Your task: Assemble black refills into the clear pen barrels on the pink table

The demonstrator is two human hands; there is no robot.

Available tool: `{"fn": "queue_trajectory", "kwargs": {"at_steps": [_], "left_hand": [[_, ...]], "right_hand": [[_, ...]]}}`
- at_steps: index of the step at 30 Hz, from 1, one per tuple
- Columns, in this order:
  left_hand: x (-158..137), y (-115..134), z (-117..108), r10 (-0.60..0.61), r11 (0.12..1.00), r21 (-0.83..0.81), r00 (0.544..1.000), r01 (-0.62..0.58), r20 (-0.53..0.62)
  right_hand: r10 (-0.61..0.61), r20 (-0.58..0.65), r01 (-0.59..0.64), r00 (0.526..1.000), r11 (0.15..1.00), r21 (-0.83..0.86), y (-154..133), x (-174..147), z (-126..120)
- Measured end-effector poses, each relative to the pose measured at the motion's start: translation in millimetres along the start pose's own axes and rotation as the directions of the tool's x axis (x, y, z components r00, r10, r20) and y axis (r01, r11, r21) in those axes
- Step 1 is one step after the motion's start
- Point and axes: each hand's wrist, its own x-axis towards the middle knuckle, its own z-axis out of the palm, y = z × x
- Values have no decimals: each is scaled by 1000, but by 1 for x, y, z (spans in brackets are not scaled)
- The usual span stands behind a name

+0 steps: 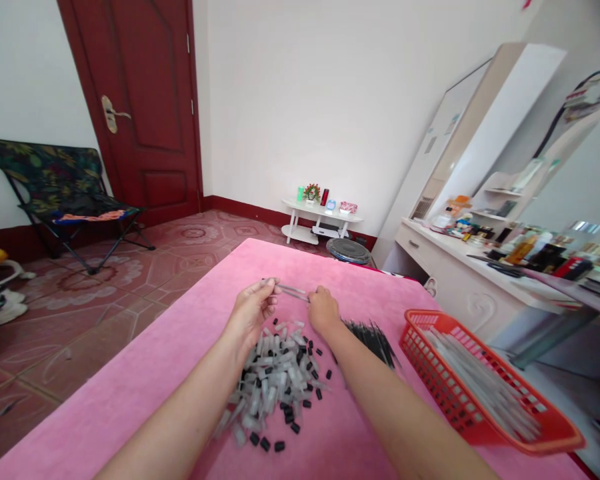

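Note:
My left hand [254,303] is closed, with its thumb and fingers pinching thin grey rods [292,291] that point to the right. My right hand [324,309] is curled closed at the far end of the rods, and its fingertips are mostly hidden behind the hand. Just below both hands spreads a pile of small translucent plastic caps [275,377], mixed with short black cylindrical pieces [265,443]. Beside my right forearm lies a bundle of thin black rods [373,341], partly covered by the arm.
A red plastic basket [480,350] holding long translucent tubes [485,380] stands on the right of the pink-covered table [145,373]. Farther right is a white dresser [460,280] with bottles. A folding chair [65,187] stands near the red door [140,100]. Against the wall is a low white shelf [300,235].

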Motion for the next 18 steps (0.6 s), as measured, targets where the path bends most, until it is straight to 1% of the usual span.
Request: {"fn": "queue_trajectory", "kwargs": {"at_steps": [4, 7, 8, 9, 10, 11, 12, 13, 14, 15, 16, 18], "left_hand": [[-1, -4, 2, -20, 1000, 23, 1000, 20, -5], [-3, -10, 4, -76, 991, 110, 997, 76, -11], [-3, -14, 5, -101, 986, 136, 995, 102, -14], [-4, -17, 6, -123, 981, 149, 992, 124, -15], [-5, -20, 7, -143, 978, 150, 990, 143, -10], [-6, -24, 8, -157, 978, 139, 988, 155, 1], [-6, -27, 9, -164, 980, 117, 986, 161, 19], [-7, -31, 10, -165, 983, 88, 986, 161, 38], [-8, -33, 11, -161, 986, 51, 986, 158, 52], [-9, -36, 12, -151, 989, 11, 987, 150, 58], [-10, -38, 13, -138, 990, -22, 989, 139, 59], [-11, -41, 14, -117, 991, -54, 991, 121, 58]], "right_hand": [[30, -15, -30, 999, 999, 26, 6, -3, -6], [55, -38, -53, 998, 996, 69, 14, -13, -18], [57, -42, -51, 998, 990, 129, 15, -17, -22], [58, -42, -47, 997, 971, 234, 16, -23, -26], [62, -40, -42, 997, 925, 378, 16, -29, -29], [72, -35, -41, 997, 839, 543, 15, -36, -32], [90, -25, -47, 996, 717, 696, 14, -43, -35], [116, -10, -59, 993, 582, 811, 11, -51, -37], [140, 8, -72, 990, 465, 882, 8, -59, -38], [159, 25, -83, 987, 369, 926, 5, -65, -39], [170, 44, -93, 984, 293, 952, 2, -71, -40], [162, 83, -113, 983, 185, 976, -3, -80, -41]]}}
